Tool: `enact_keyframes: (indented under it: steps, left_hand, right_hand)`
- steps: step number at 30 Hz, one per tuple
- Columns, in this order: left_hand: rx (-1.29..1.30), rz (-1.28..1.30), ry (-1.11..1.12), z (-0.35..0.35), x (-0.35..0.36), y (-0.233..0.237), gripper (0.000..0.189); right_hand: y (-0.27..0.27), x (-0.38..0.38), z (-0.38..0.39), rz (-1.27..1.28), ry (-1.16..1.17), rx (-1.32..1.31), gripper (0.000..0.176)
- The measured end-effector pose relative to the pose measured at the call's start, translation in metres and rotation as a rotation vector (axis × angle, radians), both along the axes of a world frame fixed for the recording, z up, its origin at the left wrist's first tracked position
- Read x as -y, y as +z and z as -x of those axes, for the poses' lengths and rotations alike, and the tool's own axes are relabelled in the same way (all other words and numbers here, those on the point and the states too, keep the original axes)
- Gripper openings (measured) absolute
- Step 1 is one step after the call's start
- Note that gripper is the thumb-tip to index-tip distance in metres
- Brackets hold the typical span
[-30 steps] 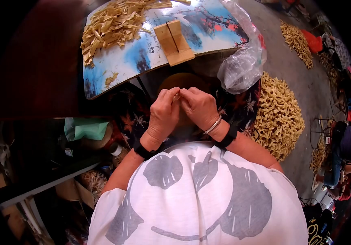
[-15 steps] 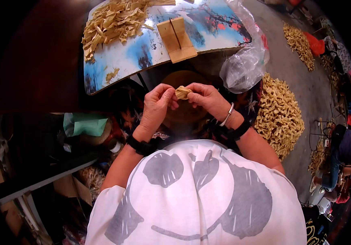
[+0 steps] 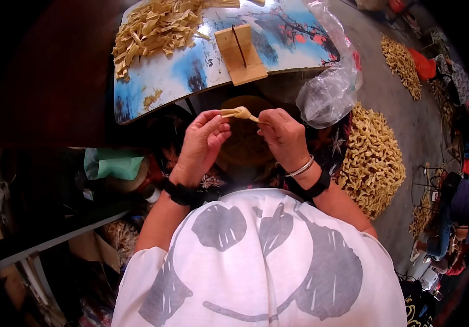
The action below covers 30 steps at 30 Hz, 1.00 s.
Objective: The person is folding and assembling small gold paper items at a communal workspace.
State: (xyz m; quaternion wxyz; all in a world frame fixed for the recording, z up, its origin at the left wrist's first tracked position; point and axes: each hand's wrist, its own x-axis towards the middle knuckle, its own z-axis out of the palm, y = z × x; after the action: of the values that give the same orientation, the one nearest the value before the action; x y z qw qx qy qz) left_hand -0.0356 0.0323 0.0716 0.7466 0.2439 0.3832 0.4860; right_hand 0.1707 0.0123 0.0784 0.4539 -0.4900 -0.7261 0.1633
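A pale yellow strip [image 3: 242,113], apparently of tofu skin, is stretched between my two hands with a knot in its middle. My left hand [image 3: 204,136] pinches the left end between thumb and fingertips. On the other side, the fingers of my right hand [image 3: 287,137] are curled closed around the right end. Beyond my hands, a wooden stand with an upright thin blade [image 3: 238,48] sits at the near edge of the painted tabletop [image 3: 191,90]. Below the strip is a round brown basin [image 3: 245,147], partly hidden and in shadow.
Flat loose strips [image 3: 158,30] are heaped on the tabletop's left side. A clear plastic bag [image 3: 327,98] hangs at its right corner. A large pile of knotted strips [image 3: 373,158] lies to my right, with another pile [image 3: 401,65] farther off. A green bag [image 3: 113,163] is at left.
The strip was bunched up between my fingertips and is now drawn out straight with its knot showing. My hands have moved apart, and the right hand has turned over.
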Motion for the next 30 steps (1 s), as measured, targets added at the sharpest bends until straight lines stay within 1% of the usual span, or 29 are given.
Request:
enact_keyframes:
  steps: [1, 3, 4, 7, 8, 11, 12, 15, 16, 19, 22, 25, 26, 28, 29, 30]
  left_hand:
    - [0.181, 0.078, 0.031, -0.008, 0.005, 0.001, 0.019]
    - [0.229, 0.050, -0.058, -0.022, 0.014, 0.002, 0.030]
    - [0.201, 0.005, -0.038, -0.026, 0.014, -0.001, 0.030]
    - [0.063, -0.053, -0.011, -0.024, 0.010, -0.003, 0.028]
    - [0.008, -0.061, -0.007, -0.023, 0.009, -0.002, 0.028]
    - [-0.197, -0.188, -0.208, -0.022, 0.009, -0.005, 0.022]
    - [-0.243, -0.179, -0.232, -0.022, 0.011, -0.005, 0.022]
    - [-0.375, -0.154, -0.296, -0.023, 0.018, -0.005, 0.023]
    - [-0.393, -0.163, -0.296, -0.025, 0.019, 0.000, 0.022]
    - [-0.775, -0.404, -0.301, -0.024, 0.017, 0.001, 0.017]
    - [-0.994, -0.566, -0.248, -0.020, 0.015, 0.002, 0.017]
    - [-0.961, -0.492, -0.175, -0.024, 0.013, 0.010, 0.017]
    - [-0.961, -0.532, -0.152, -0.023, 0.013, 0.008, 0.017]
    - [-0.961, -0.613, -0.107, -0.022, 0.012, 0.006, 0.018]
    - [-0.911, -0.545, -0.146, -0.020, 0.013, 0.008, 0.017]
    - [-0.858, -0.479, -0.190, -0.017, 0.015, 0.012, 0.017]
  right_hand:
    - [-0.003, 0.000, 0.003, -0.003, -0.039, -0.020, 0.017]
    - [-0.006, 0.003, 0.014, -0.059, -0.023, 0.062, 0.018]
    - [-0.006, 0.004, 0.017, -0.086, -0.013, 0.104, 0.019]
    - [-0.002, 0.005, 0.019, 0.001, 0.063, 0.010, 0.019]
    - [0.003, 0.002, 0.019, 0.167, 0.006, -0.117, 0.020]
    - [0.000, -0.017, 0.019, 0.346, 0.035, -0.372, 0.022]
    - [-0.010, -0.023, 0.016, 0.326, 0.102, -0.219, 0.024]
    - [-0.011, -0.023, 0.016, 0.360, 0.066, -0.166, 0.024]
    - [-0.014, -0.024, 0.016, 0.278, 0.050, -0.128, 0.023]
    - [-0.016, -0.023, 0.016, 0.145, -0.048, 0.076, 0.022]
    - [-0.011, -0.022, 0.013, 0.447, 0.051, -0.213, 0.020]
    - [-0.005, -0.020, 0.012, 0.818, 0.296, -0.644, 0.019]
    - [-0.002, -0.017, 0.012, 0.858, 0.327, -0.651, 0.017]
    - [-0.002, -0.021, 0.007, 0.841, 0.326, -0.672, 0.015]
    - [-0.002, -0.023, 0.003, 0.832, 0.322, -0.684, 0.014]
    - [0.000, -0.025, -0.001, 0.806, 0.289, -0.608, 0.013]
